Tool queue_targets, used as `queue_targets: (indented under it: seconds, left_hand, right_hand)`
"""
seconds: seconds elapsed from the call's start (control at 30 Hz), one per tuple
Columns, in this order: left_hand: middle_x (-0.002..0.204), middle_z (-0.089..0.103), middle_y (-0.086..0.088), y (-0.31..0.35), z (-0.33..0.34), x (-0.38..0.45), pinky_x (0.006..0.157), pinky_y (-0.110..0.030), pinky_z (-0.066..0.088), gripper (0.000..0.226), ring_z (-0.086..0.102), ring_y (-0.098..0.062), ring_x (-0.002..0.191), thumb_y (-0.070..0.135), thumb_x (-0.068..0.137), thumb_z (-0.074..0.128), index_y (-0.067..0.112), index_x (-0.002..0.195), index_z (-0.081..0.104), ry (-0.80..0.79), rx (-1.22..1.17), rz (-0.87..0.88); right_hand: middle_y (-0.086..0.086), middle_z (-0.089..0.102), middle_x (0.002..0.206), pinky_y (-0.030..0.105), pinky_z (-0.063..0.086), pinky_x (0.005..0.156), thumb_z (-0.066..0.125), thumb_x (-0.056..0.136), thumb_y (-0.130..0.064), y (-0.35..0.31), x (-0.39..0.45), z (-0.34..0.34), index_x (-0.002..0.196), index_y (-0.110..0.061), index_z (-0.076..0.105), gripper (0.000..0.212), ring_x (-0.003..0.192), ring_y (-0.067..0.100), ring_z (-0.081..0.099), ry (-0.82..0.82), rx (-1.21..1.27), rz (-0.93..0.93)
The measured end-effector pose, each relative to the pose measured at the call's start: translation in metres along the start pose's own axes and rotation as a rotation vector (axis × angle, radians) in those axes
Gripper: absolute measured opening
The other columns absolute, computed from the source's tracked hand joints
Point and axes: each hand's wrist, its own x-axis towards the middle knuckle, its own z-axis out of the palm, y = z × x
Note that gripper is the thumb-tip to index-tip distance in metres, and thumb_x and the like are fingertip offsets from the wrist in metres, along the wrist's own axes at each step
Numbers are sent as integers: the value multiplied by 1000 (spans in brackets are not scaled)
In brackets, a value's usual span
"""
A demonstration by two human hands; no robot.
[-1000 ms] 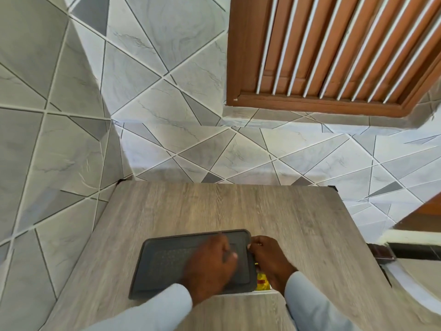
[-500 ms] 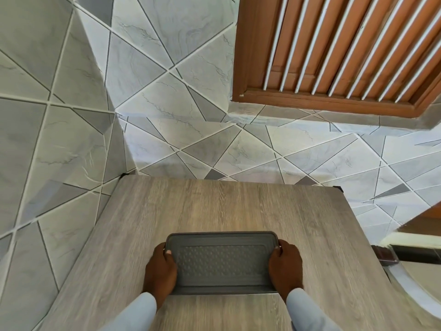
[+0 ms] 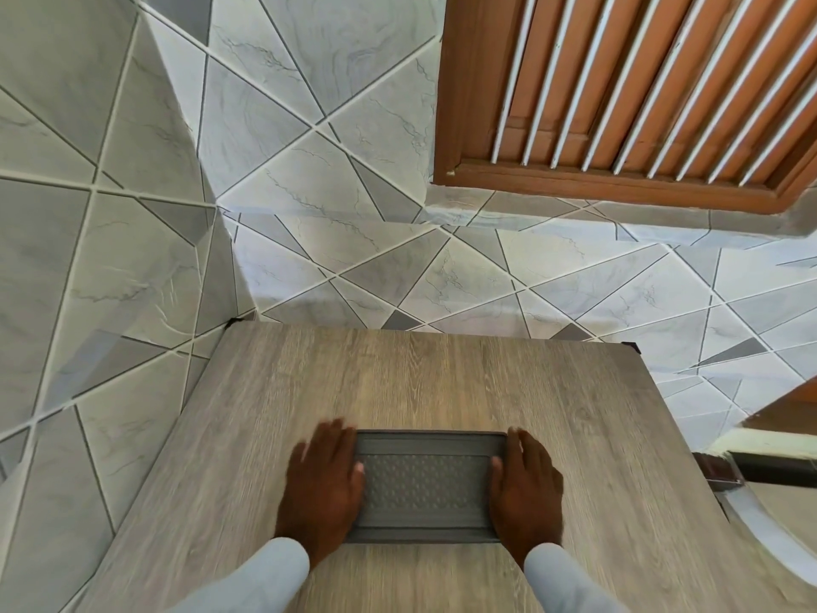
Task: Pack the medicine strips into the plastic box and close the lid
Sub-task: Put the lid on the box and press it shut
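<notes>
Bright, even daylight; left hand (image 3: 320, 484) motion-blurred (fingers smeared), wide-angle bending at the edges, soft shadows.

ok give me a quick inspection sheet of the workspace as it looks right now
surface: wood-grain table, bare apart from the box.
job's things: grey lid sits flat on the plastic box, which it hides; no medicine strips in sight.
clutter: nothing seen on the table.
grips: left hand lies flat over the lid's left end, right hand over its right end, fingers spread; both look to be pressing down, slightly blurred.
cables: nothing seen.
surroundings: grey tiled wall behind and to the left, brown slatted window frame upper right, a dark object past the table's right edge, too unclear to name.
</notes>
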Motion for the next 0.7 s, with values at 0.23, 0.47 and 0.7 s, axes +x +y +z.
queue_targets:
  seconds: [0.23,0.47,0.7]
  left_hand:
    - [154,33,-7,55,22,11,108,-47,17,68,25,-22,143,53,92,35,12,145,34,-168,226,372]
    - [153,33,-9,52,37,15,109,-50,16,73,24,-23,144,57,90,35,8,144,35,-264,254,344]
    - [152,35,-8,51,39,17,109,-51,16,75,27,-22,143,57,86,40,9,144,36,-196,222,349]
  right_hand:
    - [10,38,152,50,16,112,18,95,-58,-28,-9,12,144,-12,40,70,143,26,28,-178,-242,-315]
    - [10,37,152,51,16,111,32,92,-57,-25,-6,17,145,-12,38,70,143,26,30,-214,-260,-295]
    - [10,36,153,51,16,111,34,90,-57,-23,-4,22,146,-13,37,71,144,26,27,-191,-246,-312]
